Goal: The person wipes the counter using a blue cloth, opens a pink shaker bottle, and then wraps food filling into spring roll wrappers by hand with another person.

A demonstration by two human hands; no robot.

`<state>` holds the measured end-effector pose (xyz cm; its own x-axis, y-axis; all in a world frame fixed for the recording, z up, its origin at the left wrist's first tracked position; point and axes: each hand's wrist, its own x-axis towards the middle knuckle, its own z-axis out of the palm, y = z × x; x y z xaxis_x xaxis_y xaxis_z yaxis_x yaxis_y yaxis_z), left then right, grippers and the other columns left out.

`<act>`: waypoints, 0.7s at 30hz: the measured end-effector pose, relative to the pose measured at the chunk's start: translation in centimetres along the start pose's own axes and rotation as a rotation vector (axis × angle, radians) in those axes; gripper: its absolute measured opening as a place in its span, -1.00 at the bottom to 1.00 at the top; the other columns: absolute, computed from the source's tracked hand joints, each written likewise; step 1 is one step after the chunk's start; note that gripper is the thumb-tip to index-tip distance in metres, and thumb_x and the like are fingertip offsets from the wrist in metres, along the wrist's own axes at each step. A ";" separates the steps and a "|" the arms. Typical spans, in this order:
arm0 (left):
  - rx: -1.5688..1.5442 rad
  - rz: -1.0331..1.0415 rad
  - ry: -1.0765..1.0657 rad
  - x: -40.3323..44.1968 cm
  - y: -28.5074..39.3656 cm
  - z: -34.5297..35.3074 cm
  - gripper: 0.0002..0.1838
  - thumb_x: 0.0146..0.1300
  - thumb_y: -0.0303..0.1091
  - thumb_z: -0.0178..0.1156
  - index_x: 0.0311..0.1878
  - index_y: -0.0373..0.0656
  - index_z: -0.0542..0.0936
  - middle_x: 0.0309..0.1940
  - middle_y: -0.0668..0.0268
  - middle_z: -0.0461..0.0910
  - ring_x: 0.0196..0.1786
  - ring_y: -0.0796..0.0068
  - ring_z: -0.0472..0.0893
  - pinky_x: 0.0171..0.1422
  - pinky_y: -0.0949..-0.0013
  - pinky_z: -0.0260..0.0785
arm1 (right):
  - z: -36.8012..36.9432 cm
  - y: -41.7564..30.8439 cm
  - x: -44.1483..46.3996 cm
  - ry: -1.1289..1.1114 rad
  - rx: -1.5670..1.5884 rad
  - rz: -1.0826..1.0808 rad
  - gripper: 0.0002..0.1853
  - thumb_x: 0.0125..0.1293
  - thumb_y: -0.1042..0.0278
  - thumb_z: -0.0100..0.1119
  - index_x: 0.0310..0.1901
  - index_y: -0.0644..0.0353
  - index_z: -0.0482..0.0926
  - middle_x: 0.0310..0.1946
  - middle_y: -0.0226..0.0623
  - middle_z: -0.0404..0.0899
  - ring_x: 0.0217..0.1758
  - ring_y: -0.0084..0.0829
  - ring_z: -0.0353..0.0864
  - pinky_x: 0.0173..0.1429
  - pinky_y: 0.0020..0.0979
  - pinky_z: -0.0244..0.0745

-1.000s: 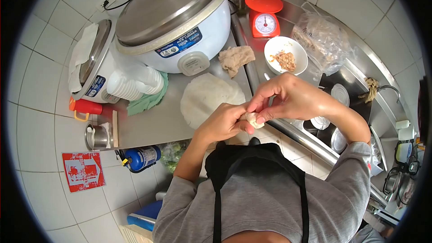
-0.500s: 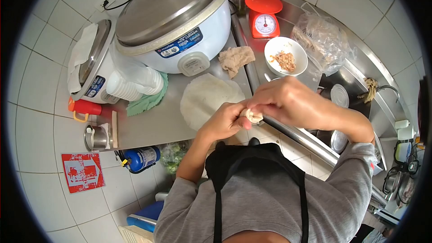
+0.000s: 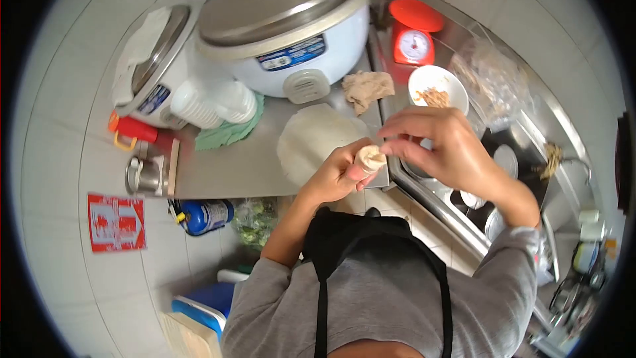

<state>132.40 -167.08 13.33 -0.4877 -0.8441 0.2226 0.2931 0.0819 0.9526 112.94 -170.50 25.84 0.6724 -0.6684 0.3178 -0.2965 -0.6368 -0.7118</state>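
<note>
My left hand (image 3: 336, 176) is wrapped around a small pale dumpling (image 3: 371, 158), its dough gathered into folds with an opening at the top. Just to the right, my right hand (image 3: 434, 142) hovers with fingers and thumb apart; its thumb tip is at or very near the dough's rim. A round, flat, pale sheet (image 3: 310, 136), perhaps dough, lies on the steel counter beyond my left hand. Past my right hand, a white bowl (image 3: 457, 89) holds a chopped brownish filling (image 3: 434, 97).
A large rice cooker (image 3: 281, 69) stands at the back, with a smaller cooker (image 3: 142, 96) and stacked white cups (image 3: 192, 105) on its left. A crumpled tan cloth (image 3: 368, 89), a red scale (image 3: 414, 43) and a plastic bag (image 3: 493, 83) sit at the back right. The sink (image 3: 523, 142) is on the right.
My right hand has come away from pinching the dumpling, its fingers now spread. The dumpling's folded top now faces the camera. The whole view has shifted slightly.
</note>
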 end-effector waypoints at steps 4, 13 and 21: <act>-0.151 0.248 0.198 -1.6 0.5 0.1 -0.45 0.11 0.14 0.23 -0.23 -0.21 0.39 -0.51 0.41 0.43 -0.56 0.71 0.43 -0.51 0.57 0.26 | 3.4 0.5 1.7 -0.042 0.007 -0.256 -0.65 -0.05 0.39 0.38 -0.17 0.27 0.59 0.04 -0.24 0.46 -0.03 -0.24 0.48 -0.01 -0.34 0.43; -0.309 0.598 1.192 -12.3 2.1 -6.8 -0.81 0.35 -0.25 0.04 -0.20 -0.14 0.32 -0.60 0.43 0.23 -0.57 0.57 0.29 -0.44 0.46 0.26 | 24.6 2.7 5.7 -0.452 0.723 0.218 -0.49 0.09 0.28 0.35 0.05 0.27 0.43 -0.15 -0.13 0.56 -0.24 -0.35 0.56 -0.12 -0.37 0.43; -0.337 0.556 1.602 -26.2 2.2 -24.9 -0.70 0.35 -0.11 0.03 -0.13 -0.18 0.35 -0.54 0.40 0.33 -0.56 0.58 0.37 -0.49 0.49 0.27 | 41.6 0.1 16.1 -0.468 0.326 0.050 -0.65 0.14 0.22 0.23 -0.11 0.27 0.54 -0.36 -0.05 0.58 -0.37 -0.08 0.56 -0.22 -0.22 0.42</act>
<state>166.32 -157.97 4.44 0.8993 -0.4185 -0.1267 0.3764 0.5936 0.7113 151.92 -165.29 4.82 0.9137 -0.4060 0.0203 -0.1612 -0.4078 -0.8987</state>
